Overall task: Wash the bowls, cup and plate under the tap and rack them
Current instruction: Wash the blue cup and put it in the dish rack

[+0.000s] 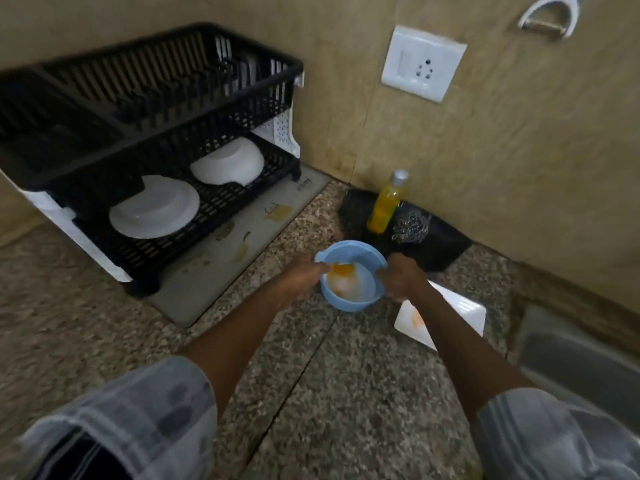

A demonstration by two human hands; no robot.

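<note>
A light blue bowl [353, 289] smeared with orange residue is held above the granite counter. My left hand [301, 277] grips its left rim and my right hand [403, 277] grips its right rim. A white rectangular plate [450, 315] with an orange stain lies on the counter just behind my right wrist. In the lower tier of the black dish rack [145, 140] sit a white plate [154, 207] and an upturned white bowl [228, 162]. The rack's upper tier looks dark and I cannot make out its contents.
A yellow dish soap bottle [386, 204] and a steel scrubber [410, 225] stand on a black mat [440, 244] by the wall. A steel sink [581, 358] lies at the right edge. A drying mat [242, 244] lies under the rack. A wall socket [422, 62] is above.
</note>
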